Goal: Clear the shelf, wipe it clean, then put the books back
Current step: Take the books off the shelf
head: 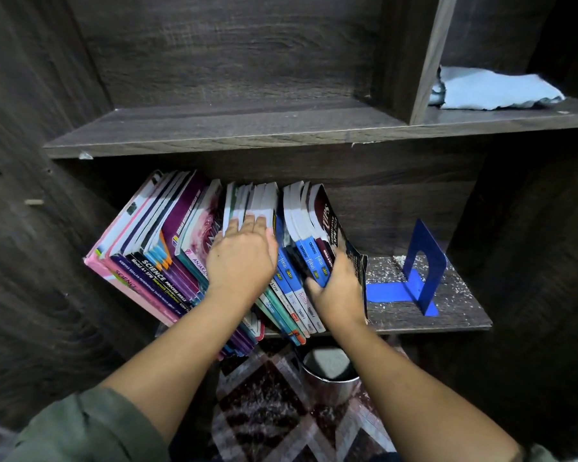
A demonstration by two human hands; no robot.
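Nearest, at 7 o'clock, a green sleeve [80, 425] covers the left upper arm; both forearms are bare and reach toward 12 o'clock. Under them at 6 o'clock lies a patterned rug [274, 395] in dark red, white and black, and on it a round metal can [331, 371] with something grey inside, sitting just below the shelf edge. Next out is the lower shelf [447, 315], dark woodgrain, its bare right part sprinkled with pale specks. The books [167, 248] stand on its left and middle part, spines toward the camera, the whole row leaning over to 10 o'clock; several at the left stick out past the front edge. The left hand [242, 261] sits on top of the middle bundle, fingers on the white page edges, thumb out at 9 o'clock against a purple cover; I cannot tell whether the fingers hook round the bundle or only press on it. The right hand [339, 291] grasps the rightmost few books, thumb across the blue spines, fingers wrapped behind a floppy black cover. At 3 o'clock of that hand, apart from the books, a blue bookend [424, 261] stands upright, its foot pointing to 9 o'clock. Farther, the upper shelf [214, 141] shows bare wood on the left of an upright divider [411, 61]. Right of it, at 1 o'clock, a crumpled pale blue cloth [491, 90] lies.
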